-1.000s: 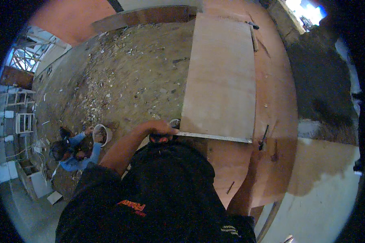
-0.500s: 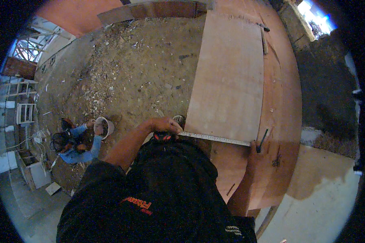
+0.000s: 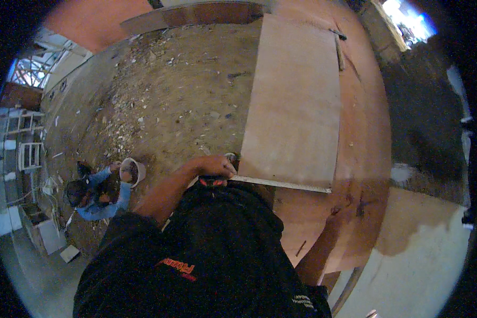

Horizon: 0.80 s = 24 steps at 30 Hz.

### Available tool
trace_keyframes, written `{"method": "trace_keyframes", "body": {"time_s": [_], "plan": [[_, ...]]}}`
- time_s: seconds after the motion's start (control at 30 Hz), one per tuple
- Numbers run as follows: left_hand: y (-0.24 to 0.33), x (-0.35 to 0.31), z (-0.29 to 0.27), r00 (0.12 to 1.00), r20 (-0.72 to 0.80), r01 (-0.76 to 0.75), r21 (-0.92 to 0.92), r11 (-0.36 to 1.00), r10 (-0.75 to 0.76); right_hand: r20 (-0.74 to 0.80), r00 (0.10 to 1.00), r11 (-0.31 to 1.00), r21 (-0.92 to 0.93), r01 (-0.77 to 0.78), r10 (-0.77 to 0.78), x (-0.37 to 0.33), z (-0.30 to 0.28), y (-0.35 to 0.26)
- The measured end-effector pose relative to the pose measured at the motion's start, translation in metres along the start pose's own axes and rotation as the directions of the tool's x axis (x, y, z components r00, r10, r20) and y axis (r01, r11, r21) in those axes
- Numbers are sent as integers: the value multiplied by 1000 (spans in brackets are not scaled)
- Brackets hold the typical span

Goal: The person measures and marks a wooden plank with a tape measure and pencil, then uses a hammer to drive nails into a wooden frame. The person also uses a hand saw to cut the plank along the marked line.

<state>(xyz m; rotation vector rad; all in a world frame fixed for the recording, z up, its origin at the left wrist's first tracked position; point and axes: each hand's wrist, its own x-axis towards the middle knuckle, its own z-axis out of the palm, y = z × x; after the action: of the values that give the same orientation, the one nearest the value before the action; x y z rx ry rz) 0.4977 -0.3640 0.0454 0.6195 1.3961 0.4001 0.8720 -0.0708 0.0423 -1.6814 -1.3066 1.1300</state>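
Observation:
My left hand (image 3: 217,165) is closed around a black-and-red tape measure (image 3: 212,183) at my waist. Its pale blade (image 3: 281,184) runs out to the right along the near edge of a plywood sheet (image 3: 297,106), ending around that sheet's near right corner. Just beyond the blade's end, over the reddish board underneath, is my right hand (image 3: 338,209). It looks closed on a thin dark stick-like tool (image 3: 370,201), which is blurred and partly merges with a dark stain on the board.
Reddish boards (image 3: 363,132) lie under and beside the sheet, with a dark hammer-like tool (image 3: 338,34) at the far end. To the left, a crouching person in blue sleeves (image 3: 103,206) reaches into a pale bucket (image 3: 137,172). Rubble (image 3: 127,114) litters the dirt floor.
My right hand has moved away from the blade's end, right and toward me, and the dark tool has swung from pointing away to pointing right. My left hand stays on the tape measure.

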Motion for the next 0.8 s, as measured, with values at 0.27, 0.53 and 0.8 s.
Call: {"method": "trace_keyframes", "body": {"time_s": [0.27,0.53,0.8], "plan": [[24,-13,3,999,-20,39,-104,994,-41,449,886,992,106,71,-112,12,-7,-17],[19,-6,3,996,-35,77,-36,996,-78,864,164,227,-59,972,-476,-7,49,-79],[16,-9,7,985,-71,144,-143,979,-155,939,344,775,-220,592,5,-22,75,-77]]}}
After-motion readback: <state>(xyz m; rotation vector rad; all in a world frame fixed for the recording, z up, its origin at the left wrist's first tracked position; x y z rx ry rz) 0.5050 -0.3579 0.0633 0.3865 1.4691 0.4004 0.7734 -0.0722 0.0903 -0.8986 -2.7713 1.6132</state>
